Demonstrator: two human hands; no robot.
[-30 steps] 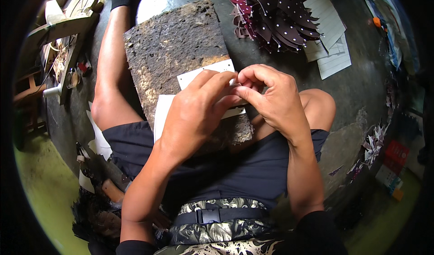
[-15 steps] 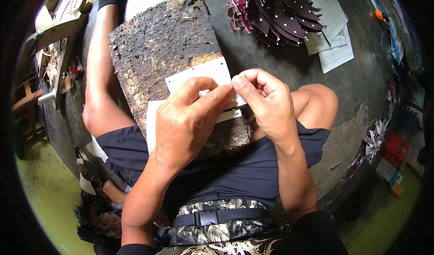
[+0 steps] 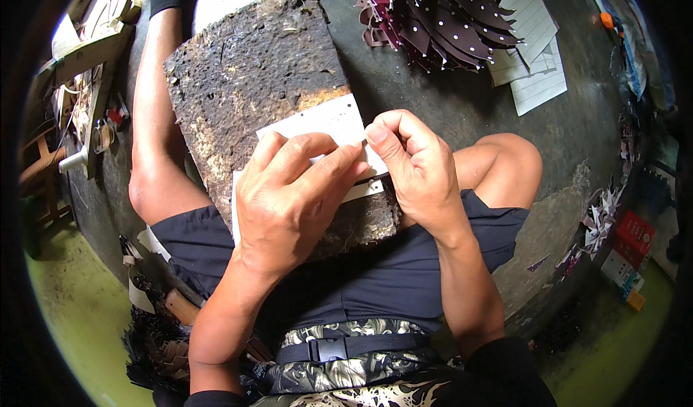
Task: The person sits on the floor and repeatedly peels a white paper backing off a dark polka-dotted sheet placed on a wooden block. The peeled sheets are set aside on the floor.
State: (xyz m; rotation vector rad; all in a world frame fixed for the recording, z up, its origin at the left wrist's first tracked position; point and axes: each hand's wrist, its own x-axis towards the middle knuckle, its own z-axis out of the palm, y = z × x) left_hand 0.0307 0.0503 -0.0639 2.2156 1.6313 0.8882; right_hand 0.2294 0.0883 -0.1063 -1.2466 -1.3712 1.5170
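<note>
A thick, rough, dark board (image 3: pixel 249 64) lies slanted across my lap. White sheet pieces (image 3: pixel 325 118) rest on it, one with small dark holes along its edge. My left hand (image 3: pixel 289 187) lies over the white pieces, its thumb and index finger close together at the right edge of the pierced one. Right beside those fingertips, my right hand (image 3: pixel 415 165) is closed in a pinch, its other fingers curled in. What sits in this pinch is too small or hidden to name. Below the hands, a narrow white strip (image 3: pixel 362 189) with a dark hole shows on the board.
Beyond the board, a pile of dark, white-dotted pointed pieces (image 3: pixel 455 20) stands on the floor beside white lined sheets (image 3: pixel 538 85). Wooden framework (image 3: pixel 90 57) is at left. Scraps (image 3: pixel 599 215) and a red box (image 3: pixel 633 232) lie at right; a wooden handle (image 3: pixel 182 306) is lower left.
My left hand has shifted slightly left and down, its thumb and index finger parting a little. The right hand has moved slightly left. The board sits a little further left in view.
</note>
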